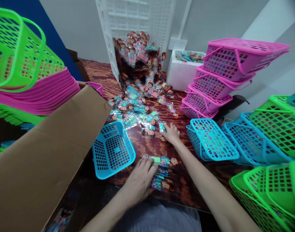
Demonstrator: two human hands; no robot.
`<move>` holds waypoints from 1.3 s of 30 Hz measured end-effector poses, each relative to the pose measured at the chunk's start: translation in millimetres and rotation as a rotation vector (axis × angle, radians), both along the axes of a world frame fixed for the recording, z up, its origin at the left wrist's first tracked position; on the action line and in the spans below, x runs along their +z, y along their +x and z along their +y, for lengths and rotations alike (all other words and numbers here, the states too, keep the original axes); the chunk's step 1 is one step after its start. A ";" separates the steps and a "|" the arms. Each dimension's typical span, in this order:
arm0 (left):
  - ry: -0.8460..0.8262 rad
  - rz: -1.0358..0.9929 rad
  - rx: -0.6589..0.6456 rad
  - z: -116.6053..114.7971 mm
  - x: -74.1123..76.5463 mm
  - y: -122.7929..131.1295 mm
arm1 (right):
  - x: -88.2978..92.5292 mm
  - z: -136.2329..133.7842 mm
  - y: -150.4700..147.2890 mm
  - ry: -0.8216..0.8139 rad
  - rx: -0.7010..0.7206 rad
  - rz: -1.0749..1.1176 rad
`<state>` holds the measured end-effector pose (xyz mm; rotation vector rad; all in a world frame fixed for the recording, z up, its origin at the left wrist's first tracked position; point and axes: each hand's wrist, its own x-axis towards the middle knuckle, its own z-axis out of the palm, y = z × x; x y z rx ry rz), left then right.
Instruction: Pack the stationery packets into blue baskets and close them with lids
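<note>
Beside the table's front edge, my left hand [143, 174] lies flat, its fingers resting on the left end of a row of doll-shaped packets [163, 174] in clear wrap. The packets lie side by side, brown-haired heads to the right. Farther forward, my right hand [171, 133] is closed at the edge of a small blue and green packet [162, 127], its thumb against the wrap; some fingers are curled out of sight. A blue plastic basket [113, 149] with nothing in it stands left of my left hand. Loose packets [135, 109] lie heaped beyond both hands.
A white crate [104, 35] spills more packets at the back, beside a white foam box [178, 71]. Filled pink baskets [222, 61] are stacked at the right, with blue baskets [211, 138] and green baskets [266, 187] nearer. A cardboard box [48, 154] blocks the left.
</note>
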<state>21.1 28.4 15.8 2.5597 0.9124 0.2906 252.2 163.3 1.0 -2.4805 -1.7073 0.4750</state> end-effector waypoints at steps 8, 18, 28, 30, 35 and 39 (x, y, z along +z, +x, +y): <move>-0.029 -0.021 0.011 3.2 6.9 3.6 | 8.7 -57.1 32.4 0.065 -0.037 0.088; 0.008 -0.114 0.064 -6.2 -4.0 3.3 | 35.8 -113.6 -4.9 -0.038 0.608 0.416; -0.025 -0.129 0.130 -6.8 -10.9 12.1 | 63.3 -148.9 -24.7 -0.249 0.670 0.289; -0.039 -0.096 0.129 -5.9 -10.5 14.3 | 63.1 -152.3 -33.1 -0.302 0.701 0.260; -0.047 -0.052 0.144 -3.1 -9.8 18.8 | 45.4 -160.7 -55.4 -0.189 0.629 0.038; -0.087 -0.060 0.038 -9.0 11.5 7.2 | 26.7 -164.4 -57.3 0.017 0.638 -0.070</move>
